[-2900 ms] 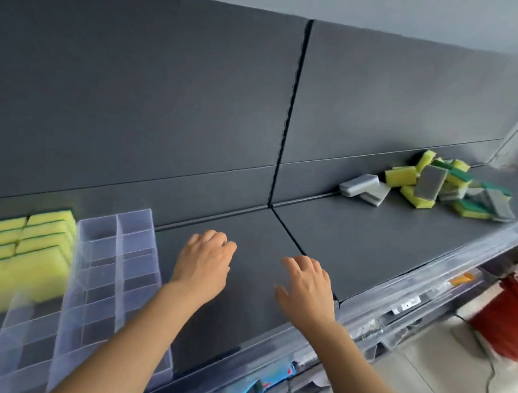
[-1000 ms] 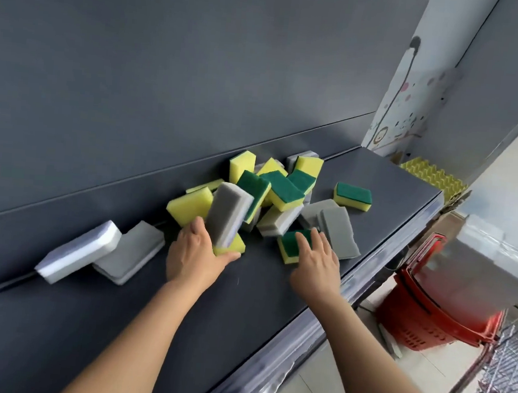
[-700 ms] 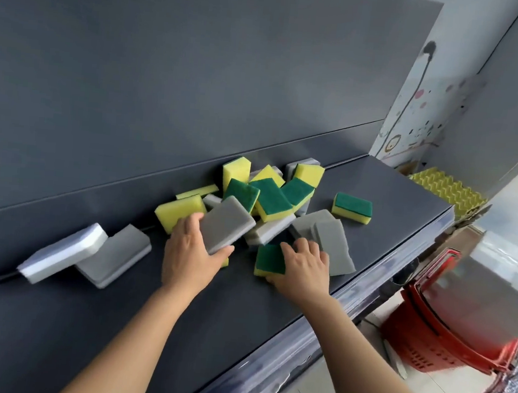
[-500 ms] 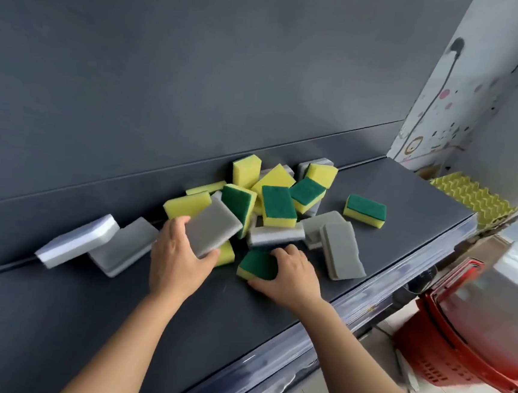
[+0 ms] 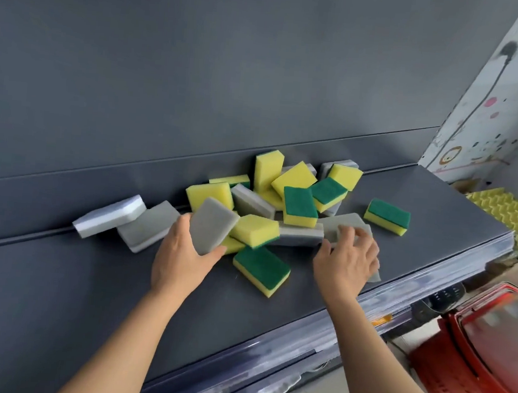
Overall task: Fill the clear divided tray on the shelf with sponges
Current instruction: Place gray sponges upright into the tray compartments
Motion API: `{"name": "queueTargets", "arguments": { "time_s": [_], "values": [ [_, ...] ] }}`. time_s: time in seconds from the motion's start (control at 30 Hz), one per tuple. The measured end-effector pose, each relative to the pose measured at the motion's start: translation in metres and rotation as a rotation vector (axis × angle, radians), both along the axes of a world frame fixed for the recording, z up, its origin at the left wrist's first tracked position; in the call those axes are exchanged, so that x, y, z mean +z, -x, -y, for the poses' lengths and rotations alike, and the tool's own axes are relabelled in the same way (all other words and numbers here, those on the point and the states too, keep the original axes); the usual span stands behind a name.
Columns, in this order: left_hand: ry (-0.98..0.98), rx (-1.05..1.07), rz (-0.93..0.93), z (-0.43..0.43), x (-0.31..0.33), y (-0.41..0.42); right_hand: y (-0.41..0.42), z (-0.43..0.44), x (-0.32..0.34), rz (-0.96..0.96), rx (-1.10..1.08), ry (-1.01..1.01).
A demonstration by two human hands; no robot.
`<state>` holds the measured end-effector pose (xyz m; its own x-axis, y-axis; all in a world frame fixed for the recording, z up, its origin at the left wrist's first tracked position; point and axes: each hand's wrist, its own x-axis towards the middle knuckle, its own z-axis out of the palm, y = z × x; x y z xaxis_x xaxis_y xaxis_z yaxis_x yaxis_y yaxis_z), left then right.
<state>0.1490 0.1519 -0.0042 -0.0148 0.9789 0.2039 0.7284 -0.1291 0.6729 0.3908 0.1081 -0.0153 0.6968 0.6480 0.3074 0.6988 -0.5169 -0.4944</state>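
Head view: looks down on the right end of the shelf; the clear divided tray is out of frame. 2.9 s ago it sat far to the left on this shelf, with yellow sponges in some compartments and many bare.
Shelf (image 5: 86, 291): dark and flat, carrying all the loose stock.
Red basket (image 5: 472, 356): on the floor, below and right of the shelf, not involved.
Pile of sponges (image 5: 300, 201): yellow, green-topped and grey pieces heaped against the back panel. It sits looser than 1.0 s ago, with pieces pulled toward the front.
Left hand (image 5: 180, 255): grasping a grey sponge (image 5: 212, 226), thumb below and fingers behind, tilted up off the shelf. It has held this piece for the past second.
Right hand (image 5: 347, 262): it has let go of what it covered 0.5 s ago and shifted right. Its fingers now curl over a flat grey sponge (image 5: 375, 274) near the front edge, which has not been lifted.
Green-topped sponge (image 5: 261, 267): released, lying flat with its green side up between the two hands.
Meaning: dropping green for grey suggests a matched grey pair is being gathered. Nothing new has reached the tray, and the carry leftward is yet to come.
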Motion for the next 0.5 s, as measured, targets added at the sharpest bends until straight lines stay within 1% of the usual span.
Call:
{"name": "queueTargets", "arguments": {
  "time_s": [0.07, 0.13, 0.23, 0.4, 0.47, 0.5],
  "values": [
    [-0.014, -0.009, 0.021, 0.003, 0.001, -0.002, -0.011, 0.002, -0.001, -0.109, -0.059, 0.126],
    [-0.017, -0.005, 0.045, 0.007, 0.002, -0.004, -0.015, 0.004, 0.000, -0.179, -0.072, 0.170],
    [-0.037, -0.020, 0.075, 0.011, 0.003, -0.008, -0.018, 0.005, 0.001, -0.188, -0.046, 0.181],
    [-0.050, 0.032, 0.126, 0.016, 0.006, -0.015, -0.025, 0.005, 0.007, -0.292, -0.041, 0.225],
    [-0.051, 0.048, 0.137, 0.020, 0.009, -0.016, -0.026, 0.005, 0.007, -0.346, -0.019, 0.188],
    [-0.050, 0.058, 0.150, 0.022, 0.011, -0.016, -0.025, 0.005, 0.008, -0.380, 0.013, 0.130]
  ]
}}
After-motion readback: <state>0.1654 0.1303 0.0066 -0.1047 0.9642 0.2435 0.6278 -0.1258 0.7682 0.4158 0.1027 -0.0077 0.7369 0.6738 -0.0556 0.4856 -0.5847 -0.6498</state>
